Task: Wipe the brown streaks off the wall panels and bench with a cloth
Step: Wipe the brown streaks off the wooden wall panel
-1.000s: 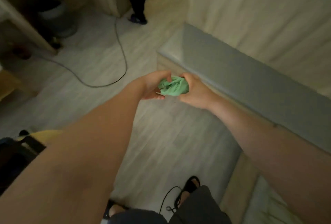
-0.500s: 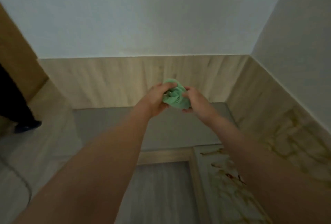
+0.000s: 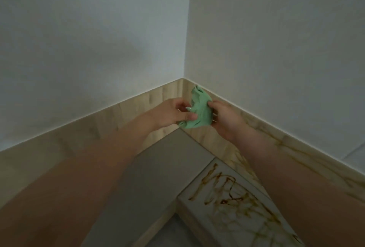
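A crumpled green cloth [image 3: 199,108] is held up in front of the room corner, between both hands. My left hand [image 3: 173,113] pinches its lower left edge and my right hand [image 3: 225,117] grips its right side. Below, the light bench top [image 3: 233,203] at the lower right carries looping brown streaks [image 3: 223,189]. The wooden wall panel [image 3: 280,148] on the right also shows faint brown marks, partly hidden by my right forearm.
A grey bench section [image 3: 158,177] runs along the left wall, meeting the streaked bench at the corner. A wooden wall panel [image 3: 69,144] lines the left wall. White walls [image 3: 88,39] rise above both panels. A strip of floor [image 3: 171,235] shows at the bottom.
The view has swung from the floor up and right to the room corner. Both hands kept hold of the cloth, which now looks more pulled open and upright.
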Tool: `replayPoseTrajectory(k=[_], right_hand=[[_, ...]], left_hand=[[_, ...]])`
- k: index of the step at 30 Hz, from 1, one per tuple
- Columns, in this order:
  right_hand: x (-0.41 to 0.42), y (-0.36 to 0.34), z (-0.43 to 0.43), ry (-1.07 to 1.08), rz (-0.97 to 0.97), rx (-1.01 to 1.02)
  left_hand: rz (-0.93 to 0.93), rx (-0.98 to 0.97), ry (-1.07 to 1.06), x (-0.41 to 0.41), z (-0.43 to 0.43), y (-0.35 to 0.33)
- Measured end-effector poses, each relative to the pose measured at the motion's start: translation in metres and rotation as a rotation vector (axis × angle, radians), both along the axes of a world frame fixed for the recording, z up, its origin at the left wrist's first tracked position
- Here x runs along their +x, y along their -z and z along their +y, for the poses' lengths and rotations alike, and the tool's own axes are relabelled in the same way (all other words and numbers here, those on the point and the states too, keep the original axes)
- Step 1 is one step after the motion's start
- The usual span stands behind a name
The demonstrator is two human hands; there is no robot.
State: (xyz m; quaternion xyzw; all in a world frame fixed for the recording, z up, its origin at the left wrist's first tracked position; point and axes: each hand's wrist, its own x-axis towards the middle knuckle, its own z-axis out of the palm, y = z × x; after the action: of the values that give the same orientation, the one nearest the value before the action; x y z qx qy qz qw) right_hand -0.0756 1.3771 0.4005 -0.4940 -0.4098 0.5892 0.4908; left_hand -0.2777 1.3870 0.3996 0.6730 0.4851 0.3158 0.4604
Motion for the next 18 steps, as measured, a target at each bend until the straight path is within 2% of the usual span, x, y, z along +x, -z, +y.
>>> replayPoseTrajectory(k=[5, 9, 12, 15, 18], right_hand=[[0.011, -0.021, 0.006, 0.157, 0.046, 0.026], [0.026, -0.041, 0.012, 0.248, 0.015, 0.004], [0.043, -0.057, 0.014, 0.25, 0.013, 0.016], [0.068, -0.07, 0.02, 0.159, -0.009, 0.077], [0.089, -0.082, 0.029, 0.098, 0.001, 0.072]], left_hand=[[-0.188, -0.073, 0.199, 0.012, 0.036, -0.026], [-0.387, -0.144, 0.166, 0.038, 0.052, -0.044], [-0.582, -0.304, 0.076, 0.064, 0.07, -0.053], [-0.61, -0.378, 0.054, 0.093, 0.089, -0.058], [-0.559, -0.315, 0.012, 0.124, 0.101, -0.067]])
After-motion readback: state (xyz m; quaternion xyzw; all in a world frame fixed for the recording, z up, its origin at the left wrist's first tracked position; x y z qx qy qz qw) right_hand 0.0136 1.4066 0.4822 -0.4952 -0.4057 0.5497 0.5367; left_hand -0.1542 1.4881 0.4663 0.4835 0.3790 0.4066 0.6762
